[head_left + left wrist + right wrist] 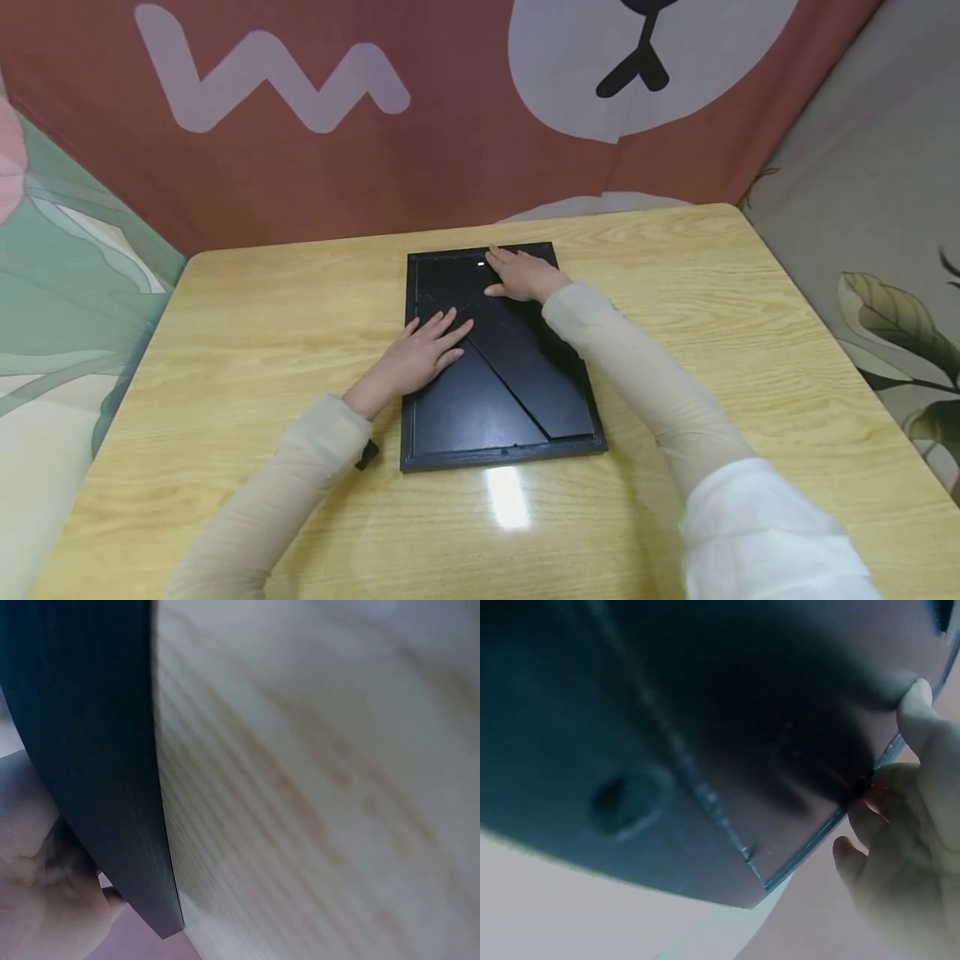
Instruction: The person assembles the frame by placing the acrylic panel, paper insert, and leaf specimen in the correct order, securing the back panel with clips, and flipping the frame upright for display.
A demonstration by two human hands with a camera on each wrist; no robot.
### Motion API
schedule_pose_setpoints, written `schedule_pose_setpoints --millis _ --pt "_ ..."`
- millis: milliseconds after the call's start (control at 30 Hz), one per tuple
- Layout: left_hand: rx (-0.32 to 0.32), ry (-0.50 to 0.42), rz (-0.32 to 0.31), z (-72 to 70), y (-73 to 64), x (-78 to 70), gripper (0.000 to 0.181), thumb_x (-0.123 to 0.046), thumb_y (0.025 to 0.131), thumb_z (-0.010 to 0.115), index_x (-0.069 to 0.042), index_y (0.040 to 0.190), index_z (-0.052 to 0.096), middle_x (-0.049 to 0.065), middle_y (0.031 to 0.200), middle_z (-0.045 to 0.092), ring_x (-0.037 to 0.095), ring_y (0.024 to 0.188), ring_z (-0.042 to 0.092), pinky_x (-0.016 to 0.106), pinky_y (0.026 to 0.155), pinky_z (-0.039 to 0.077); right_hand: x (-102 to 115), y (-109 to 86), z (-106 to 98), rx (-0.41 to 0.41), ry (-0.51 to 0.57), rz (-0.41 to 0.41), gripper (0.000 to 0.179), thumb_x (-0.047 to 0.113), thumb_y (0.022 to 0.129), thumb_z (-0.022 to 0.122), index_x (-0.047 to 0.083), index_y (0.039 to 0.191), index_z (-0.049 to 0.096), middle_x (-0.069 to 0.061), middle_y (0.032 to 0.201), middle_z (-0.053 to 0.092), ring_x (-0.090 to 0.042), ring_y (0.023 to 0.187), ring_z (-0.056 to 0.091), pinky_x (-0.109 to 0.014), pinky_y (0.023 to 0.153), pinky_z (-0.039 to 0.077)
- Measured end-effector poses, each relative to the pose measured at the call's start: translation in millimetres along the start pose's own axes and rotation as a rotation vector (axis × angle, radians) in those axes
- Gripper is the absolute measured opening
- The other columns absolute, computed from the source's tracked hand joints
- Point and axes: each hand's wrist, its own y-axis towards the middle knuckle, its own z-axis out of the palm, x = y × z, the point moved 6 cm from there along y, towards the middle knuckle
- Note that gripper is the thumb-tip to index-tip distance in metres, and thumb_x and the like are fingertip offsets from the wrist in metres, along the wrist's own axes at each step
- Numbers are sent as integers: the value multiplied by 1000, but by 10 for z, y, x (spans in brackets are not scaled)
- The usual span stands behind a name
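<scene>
A black picture frame [480, 417] lies on the table with its back up, its long sides running away from me. Slanting across the back is a flat stand leg [532, 367]. My left hand [420, 354] rests over the frame's left side, fingers spread, with fingertips at the upper end of the leg. Farther up, my right hand [525, 275] lies on the upper right part, its fingers extended towards the far edge. The left wrist view shows the frame's side edge [97, 750] beside the palm. In the right wrist view, the thumb [919, 712] touches the back panel.
The frame lies on a light wood-grain table [285, 308] with rounded far corners. Behind it hangs a reddish-brown cloth [450, 167] with a cartoon print. Patterned fabric [885, 208] stands along the right side. A small black piece [367, 455] shows under the left wrist.
</scene>
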Motion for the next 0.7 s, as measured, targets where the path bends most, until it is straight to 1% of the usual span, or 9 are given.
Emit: schedule_pose_setpoints --millis 133,200,333,567,700 --pt "-3 9 8 17 -7 10 53 -39 102 38 -25 152 24 11 160 19 30 147 21 58 119 18 4 -7 44 26 -10 -17 77 53 99 33 16 154 -7 -1 162 -13 -19 151 -3 -42 125 5" --pt "-9 10 12 17 1 12 53 -39 102 38 -26 152 24 10 160 19 30 147 21 58 119 18 -1 -10 42 31 -11 -20 77 54 100 32 16 154 -8 -1 162 -14 -17 151 -6 -41 125 3" --pt "-15 27 19 19 17 7 53 -40 102 38 -25 152 25 10 159 20 30 147 22 58 118 19 -13 -13 29 37 -5 -31 77 54 100 31 15 154 -9 -2 162 -14 -18 151 -7 -41 125 2" --pt "2 48 7 26 28 -6 54 -41 102 37 -26 152 23 10 160 18 29 148 21 57 119 20 -24 -25 30 36 4 -35 78 53 100 31 15 153 -10 -3 162 -13 -18 151 -6 -42 125 3" --pt "9 55 2 30 19 -9 54 -40 103 37 -26 152 23 10 160 18 29 147 21 57 119 20 -15 -11 39 29 -11 -42 77 53 100 31 14 154 -9 -3 162 -13 -19 151 -6 -42 125 3"
